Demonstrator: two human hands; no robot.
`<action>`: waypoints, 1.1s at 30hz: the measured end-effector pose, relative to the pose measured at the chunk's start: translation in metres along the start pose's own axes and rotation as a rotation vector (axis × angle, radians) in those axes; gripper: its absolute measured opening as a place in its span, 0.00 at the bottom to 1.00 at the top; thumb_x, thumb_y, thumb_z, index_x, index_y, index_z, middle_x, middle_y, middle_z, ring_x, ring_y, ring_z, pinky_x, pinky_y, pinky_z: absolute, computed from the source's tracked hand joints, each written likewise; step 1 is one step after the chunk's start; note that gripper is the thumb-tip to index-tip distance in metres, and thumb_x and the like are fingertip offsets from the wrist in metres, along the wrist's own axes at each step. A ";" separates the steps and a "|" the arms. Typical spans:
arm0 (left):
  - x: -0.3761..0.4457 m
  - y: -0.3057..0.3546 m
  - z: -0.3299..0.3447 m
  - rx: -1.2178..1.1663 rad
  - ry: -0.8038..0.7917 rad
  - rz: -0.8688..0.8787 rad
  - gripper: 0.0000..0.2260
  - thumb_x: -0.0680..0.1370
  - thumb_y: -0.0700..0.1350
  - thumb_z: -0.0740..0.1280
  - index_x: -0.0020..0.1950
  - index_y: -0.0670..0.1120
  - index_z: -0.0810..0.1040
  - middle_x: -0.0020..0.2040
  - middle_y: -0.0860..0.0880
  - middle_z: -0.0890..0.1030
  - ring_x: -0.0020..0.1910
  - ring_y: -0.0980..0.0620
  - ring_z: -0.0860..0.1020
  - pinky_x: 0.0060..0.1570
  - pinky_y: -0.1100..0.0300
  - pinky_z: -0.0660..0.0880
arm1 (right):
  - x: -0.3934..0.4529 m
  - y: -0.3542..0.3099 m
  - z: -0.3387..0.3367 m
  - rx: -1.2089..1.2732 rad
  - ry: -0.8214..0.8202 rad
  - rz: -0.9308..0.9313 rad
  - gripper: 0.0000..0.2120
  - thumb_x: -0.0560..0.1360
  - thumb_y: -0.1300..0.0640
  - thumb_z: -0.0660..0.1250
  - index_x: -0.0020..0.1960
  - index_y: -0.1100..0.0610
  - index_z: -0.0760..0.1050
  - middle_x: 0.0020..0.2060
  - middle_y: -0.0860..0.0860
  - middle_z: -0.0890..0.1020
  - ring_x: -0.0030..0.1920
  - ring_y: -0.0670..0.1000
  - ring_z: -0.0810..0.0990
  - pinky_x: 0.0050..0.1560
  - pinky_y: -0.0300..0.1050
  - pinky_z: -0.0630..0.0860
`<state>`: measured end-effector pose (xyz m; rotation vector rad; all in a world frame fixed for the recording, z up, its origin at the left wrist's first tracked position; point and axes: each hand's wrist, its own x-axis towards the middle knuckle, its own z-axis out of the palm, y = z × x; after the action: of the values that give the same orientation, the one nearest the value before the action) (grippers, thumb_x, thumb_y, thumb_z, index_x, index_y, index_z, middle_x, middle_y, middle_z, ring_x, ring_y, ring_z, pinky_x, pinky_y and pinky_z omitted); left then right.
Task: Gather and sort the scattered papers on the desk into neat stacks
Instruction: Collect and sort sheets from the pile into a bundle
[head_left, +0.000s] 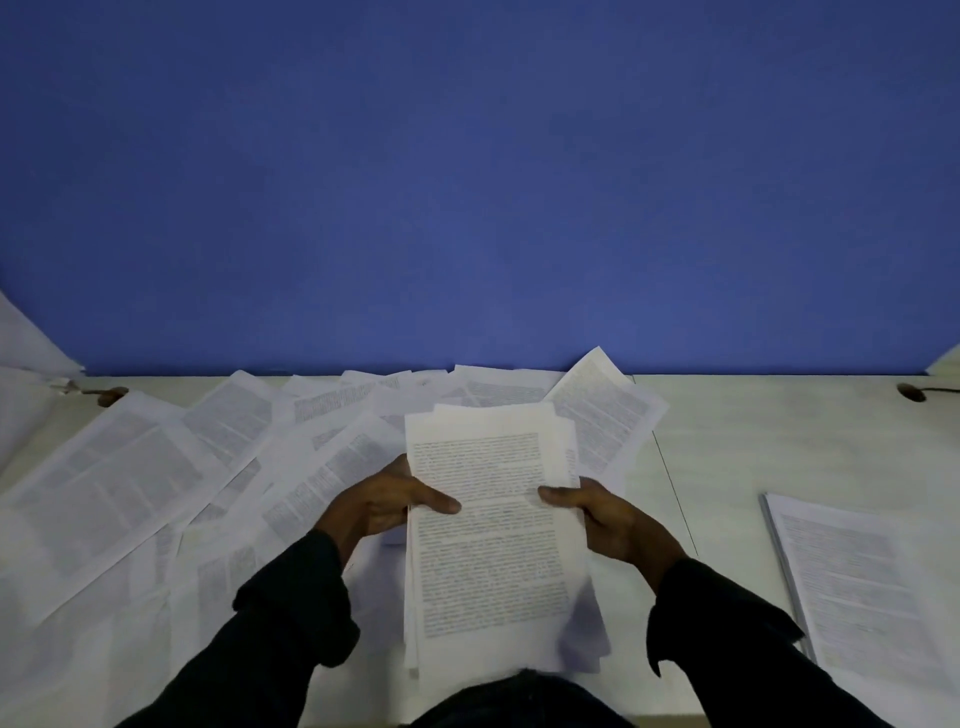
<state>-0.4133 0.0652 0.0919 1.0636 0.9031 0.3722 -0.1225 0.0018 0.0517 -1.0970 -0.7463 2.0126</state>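
Paper fills the middle of the view: a sheaf of printed sheets (488, 525) is held upright-ish above the worktop (727, 441), between the two hands. The left hand (387, 501) grips the sheaf's left edge, thumb laid across the printed face and fingers curled behind. The right hand (597, 514) grips the right edge the same way, thumb on the front. The sheets in the sheaf are not squared; corners stick out unevenly at its top. Both forearms wear dark sleeves (291, 603).

To the left and behind the sheaf, scattered papers (156, 478) lie overlapping on the worktop, reaching back to the blue partition (467, 182). One tilted sheet (608, 410) lies just beyond the right hand. Well apart at the right edge lies a squared stack (857, 577).
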 end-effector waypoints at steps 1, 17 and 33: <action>0.002 0.003 0.001 0.006 -0.029 -0.008 0.30 0.72 0.28 0.73 0.70 0.49 0.73 0.63 0.47 0.82 0.62 0.47 0.81 0.59 0.49 0.80 | 0.000 -0.003 -0.001 -0.002 0.030 -0.011 0.25 0.78 0.63 0.72 0.74 0.60 0.72 0.70 0.64 0.76 0.70 0.68 0.75 0.73 0.70 0.66; 0.027 -0.010 0.008 -0.143 0.157 0.069 0.20 0.75 0.33 0.73 0.66 0.41 0.78 0.61 0.42 0.83 0.61 0.42 0.81 0.58 0.46 0.80 | 0.010 -0.039 0.000 -0.013 0.277 -0.136 0.26 0.73 0.62 0.77 0.70 0.60 0.76 0.63 0.61 0.83 0.64 0.64 0.81 0.66 0.66 0.77; 0.041 -0.044 0.029 -0.134 0.375 0.046 0.22 0.64 0.33 0.81 0.55 0.45 0.83 0.51 0.48 0.87 0.51 0.51 0.85 0.45 0.59 0.82 | 0.016 -0.006 0.009 -0.378 0.413 -0.154 0.29 0.64 0.55 0.85 0.63 0.51 0.81 0.54 0.50 0.87 0.56 0.55 0.86 0.58 0.55 0.83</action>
<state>-0.3724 0.0543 0.0399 0.9061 1.1693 0.6767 -0.1345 0.0166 0.0528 -1.5583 -0.9739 1.4790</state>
